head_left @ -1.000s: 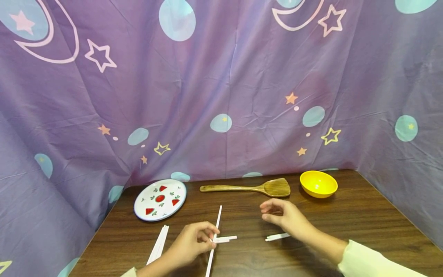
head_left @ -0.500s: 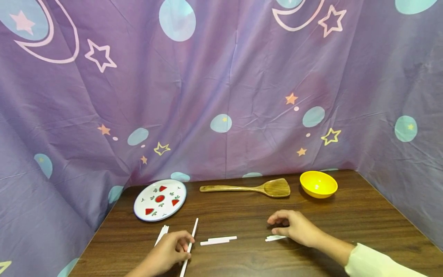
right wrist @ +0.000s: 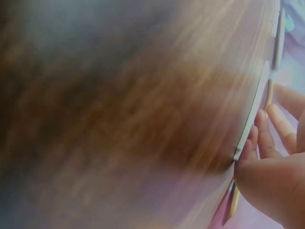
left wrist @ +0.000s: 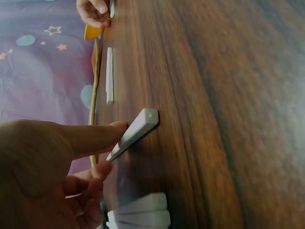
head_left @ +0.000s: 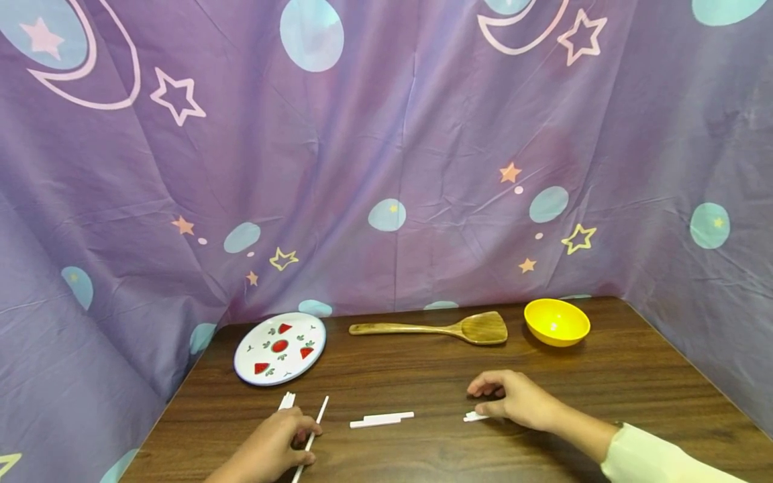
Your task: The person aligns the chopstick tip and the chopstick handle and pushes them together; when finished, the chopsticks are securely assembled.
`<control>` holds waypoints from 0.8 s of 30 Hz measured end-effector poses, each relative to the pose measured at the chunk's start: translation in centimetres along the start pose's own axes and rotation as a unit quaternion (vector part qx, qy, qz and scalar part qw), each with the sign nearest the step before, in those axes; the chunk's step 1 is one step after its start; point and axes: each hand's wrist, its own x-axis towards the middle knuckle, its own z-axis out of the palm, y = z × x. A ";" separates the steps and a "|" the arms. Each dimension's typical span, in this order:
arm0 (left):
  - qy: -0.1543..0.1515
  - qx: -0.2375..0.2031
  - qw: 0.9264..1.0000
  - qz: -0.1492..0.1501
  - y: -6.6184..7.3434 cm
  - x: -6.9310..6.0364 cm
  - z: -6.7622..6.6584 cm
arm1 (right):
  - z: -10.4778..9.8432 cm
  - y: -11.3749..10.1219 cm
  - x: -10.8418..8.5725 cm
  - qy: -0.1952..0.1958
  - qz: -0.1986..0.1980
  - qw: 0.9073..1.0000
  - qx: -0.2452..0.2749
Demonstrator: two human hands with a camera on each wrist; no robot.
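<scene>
- While a long white stick (head_left: 323, 410) is pinched between thumb and finger by the left hand (head_left: 274, 443) in the head view, a bundle of white sticks (head_left: 287, 400) is seen just past that hand, at its twelve o'clock.
- With the two white sticks (head_left: 382, 421) mid-table (head_left: 447, 376) taken as the clock's centre, the left hand is found at nine and the right hand (head_left: 519, 402) at three.
- The right hand's fingers are loosely bent and parted from the thumb above further white sticks (head_left: 475, 416); whether these are touched cannot be told.
- By judgement, the pinched stick is best held low, lightly and in line with the bundle, so that its neighbours are not nudged.
- At ten o'clock the plate (head_left: 280, 349) is placed, with only its printed fruit pattern shown; at two, the yellow bowl (head_left: 557, 327), where just the inner wall and a glint are seen.
- In the left wrist view, the bundle is seen at six o'clock from the pinched stick, near but apart; the gap should be watched.
- In the right wrist view, much is blurred; a white stick is seen alongside the right hand's fingers, with no firm grip shown.
</scene>
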 end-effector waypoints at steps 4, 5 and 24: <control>0.037 0.049 0.998 -0.018 -0.4 -0.6 -0.1 | -0.1 0.2 0.1 -0.006 -0.001 1.000 0.008; 0.048 0.051 0.997 -0.025 -0.4 -0.7 -0.1 | -0.1 0.2 0.1 -0.009 -0.001 1.000 0.011; 0.085 0.001 0.996 0.005 -3.0 -2.2 -0.4 | -0.9 0.0 0.4 -0.068 0.003 0.997 0.024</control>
